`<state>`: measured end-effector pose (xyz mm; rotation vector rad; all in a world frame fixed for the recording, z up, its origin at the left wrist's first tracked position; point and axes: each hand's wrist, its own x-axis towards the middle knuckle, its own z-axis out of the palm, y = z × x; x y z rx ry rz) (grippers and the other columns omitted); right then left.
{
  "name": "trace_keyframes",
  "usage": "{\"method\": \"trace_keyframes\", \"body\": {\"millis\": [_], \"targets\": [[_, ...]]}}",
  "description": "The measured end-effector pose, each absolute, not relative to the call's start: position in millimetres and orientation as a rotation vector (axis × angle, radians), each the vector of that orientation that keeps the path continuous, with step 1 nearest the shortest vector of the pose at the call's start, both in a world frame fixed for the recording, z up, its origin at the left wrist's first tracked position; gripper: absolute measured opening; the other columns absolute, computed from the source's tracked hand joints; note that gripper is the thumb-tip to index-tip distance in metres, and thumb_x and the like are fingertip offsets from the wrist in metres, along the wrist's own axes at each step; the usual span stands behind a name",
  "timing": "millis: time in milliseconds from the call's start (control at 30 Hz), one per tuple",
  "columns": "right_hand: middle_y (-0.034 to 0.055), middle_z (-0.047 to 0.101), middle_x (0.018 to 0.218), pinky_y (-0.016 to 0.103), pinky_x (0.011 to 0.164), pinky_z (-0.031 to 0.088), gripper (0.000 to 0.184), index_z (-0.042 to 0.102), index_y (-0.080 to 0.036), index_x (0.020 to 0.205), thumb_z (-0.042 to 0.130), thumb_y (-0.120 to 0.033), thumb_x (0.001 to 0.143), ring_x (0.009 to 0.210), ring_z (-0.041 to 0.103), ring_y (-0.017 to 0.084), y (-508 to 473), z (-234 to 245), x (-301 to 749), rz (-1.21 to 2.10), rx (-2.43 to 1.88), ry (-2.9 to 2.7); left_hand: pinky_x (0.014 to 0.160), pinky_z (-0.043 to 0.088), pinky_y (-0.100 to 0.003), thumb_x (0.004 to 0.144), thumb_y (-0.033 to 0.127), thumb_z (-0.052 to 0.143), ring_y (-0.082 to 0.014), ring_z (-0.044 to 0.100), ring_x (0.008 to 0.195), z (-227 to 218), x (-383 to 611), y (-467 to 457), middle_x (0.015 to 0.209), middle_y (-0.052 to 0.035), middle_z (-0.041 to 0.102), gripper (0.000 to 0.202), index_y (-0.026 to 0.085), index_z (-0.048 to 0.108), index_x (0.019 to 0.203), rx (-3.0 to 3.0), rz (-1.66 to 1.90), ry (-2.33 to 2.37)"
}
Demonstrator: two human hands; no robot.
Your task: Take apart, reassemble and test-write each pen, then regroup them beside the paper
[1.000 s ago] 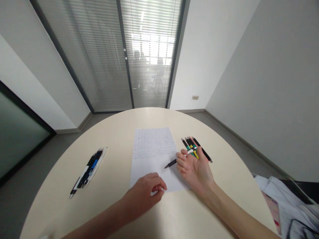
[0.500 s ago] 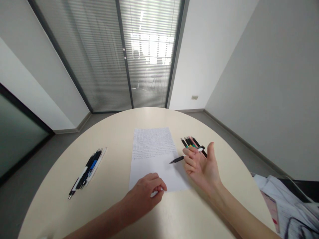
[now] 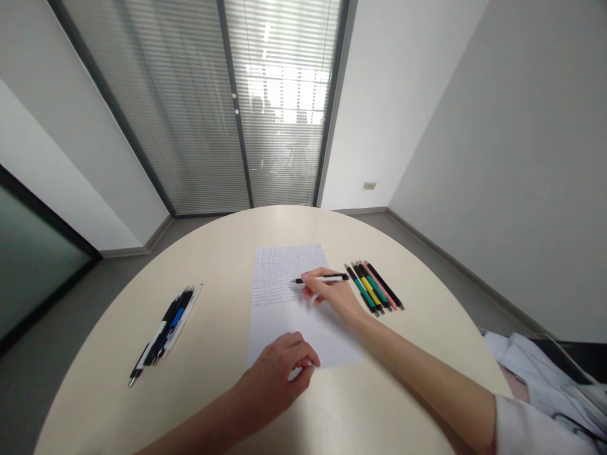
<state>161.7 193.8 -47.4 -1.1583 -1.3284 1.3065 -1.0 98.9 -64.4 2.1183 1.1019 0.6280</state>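
Note:
A sheet of paper (image 3: 284,325) lies on the round table, its upper half covered in handwritten lines. My right hand (image 3: 327,292) is over the right side of the writing, fingers closed around a black-and-white pen (image 3: 336,277). The pen points left, its tip over the written lines; I cannot tell whether it touches the paper. At the sheet's lower edge rests my left hand (image 3: 287,366), its fingers loosely curled in towards the thumb with nothing visible in them.
Several pens (image 3: 374,287) with green, yellow, pink and black barrels lie side by side right of the paper. Another group of pens (image 3: 165,325), black, blue and white, lies at the left. White cloth and a cable (image 3: 564,354) are beyond the table's (image 3: 227,253) right edge.
My right hand has turned from palm-up to palm-down and moved left over the writing, the pen now gripped between its fingers. The coloured pens are uncovered. My left hand has stayed nearly still.

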Motion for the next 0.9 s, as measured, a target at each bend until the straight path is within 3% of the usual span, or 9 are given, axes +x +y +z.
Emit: {"method": "trace_keyframes", "body": {"millis": [100, 233, 300, 400, 500, 900], "targets": [[-0.0045, 0.055, 0.054, 0.020, 0.043, 0.040, 0.028, 0.055, -0.019, 0.075, 0.070, -0.042, 0.074, 0.048, 0.050, 0.010, 200.6, -56.4, 154.4, 1.211, -1.149, -1.368, 0.078, 0.043, -0.026, 0.082, 0.003, 0.053, -0.0170, 0.057, 0.083, -68.0, 0.9, 97.3, 0.085, -0.0034, 0.062, 0.019, 0.017, 0.065, 0.085, 2.131, 0.637, 1.112], [-0.0023, 0.063, 0.063, 0.022, 0.043, 0.046, 0.016, 0.058, -0.020, 0.087, 0.055, -0.034, 0.080, 0.054, 0.059, 0.013, 203.7, -61.9, 150.3, 1.289, -1.112, -1.482, 0.081, 0.043, -0.027, 0.087, 0.007, 0.052, -0.0170, 0.058, 0.088, -70.7, 3.0, 95.4, 0.092, -0.0035, 0.062, 0.017, 0.019, 0.064, 0.090, 2.129, 0.658, 1.101], [-0.0024, 0.062, 0.063, 0.021, 0.041, 0.046, 0.011, 0.058, -0.019, 0.078, 0.059, -0.029, 0.076, 0.050, 0.059, 0.012, 204.3, -63.8, 149.6, 1.282, -1.127, -1.542, 0.081, 0.043, -0.026, 0.087, 0.006, 0.052, -0.0169, 0.058, 0.087, -70.1, 3.2, 95.8, 0.092, -0.0034, 0.062, 0.017, 0.018, 0.064, 0.090, 2.128, 0.648, 1.105], [-0.0071, 0.051, 0.049, 0.017, 0.032, 0.032, 0.023, 0.048, -0.019, 0.061, 0.063, -0.029, 0.076, 0.033, 0.046, 0.007, 204.5, -67.7, 149.1, 1.213, -1.165, -1.624, 0.082, 0.043, -0.027, 0.088, 0.006, 0.052, -0.0171, 0.058, 0.088, -68.5, 3.1, 97.1, 0.092, -0.0039, 0.062, 0.017, 0.018, 0.064, 0.090, 2.134, 0.641, 1.100], [-0.0089, 0.044, 0.042, 0.016, 0.028, 0.022, 0.033, 0.041, -0.020, 0.057, 0.057, -0.033, 0.083, 0.026, 0.042, 0.006, 204.5, -71.6, 148.5, 1.167, -1.184, -1.687, 0.082, 0.043, -0.027, 0.087, 0.005, 0.052, -0.0173, 0.058, 0.089, -67.6, 3.2, 97.9, 0.092, -0.0042, 0.063, 0.017, 0.017, 0.064, 0.090, 2.138, 0.645, 1.092], [-0.0081, 0.047, 0.046, 0.015, 0.029, 0.026, 0.032, 0.039, -0.021, 0.062, 0.050, -0.037, 0.088, 0.029, 0.048, 0.007, 205.8, -81.0, 148.5, 1.111, -1.187, -1.782, 0.082, 0.044, -0.027, 0.086, 0.004, 0.052, -0.0178, 0.058, 0.089, -70.0, 3.5, 96.7, 0.093, -0.0048, 0.062, 0.018, 0.017, 0.064, 0.091, 2.164, 0.652, 1.089]]}}
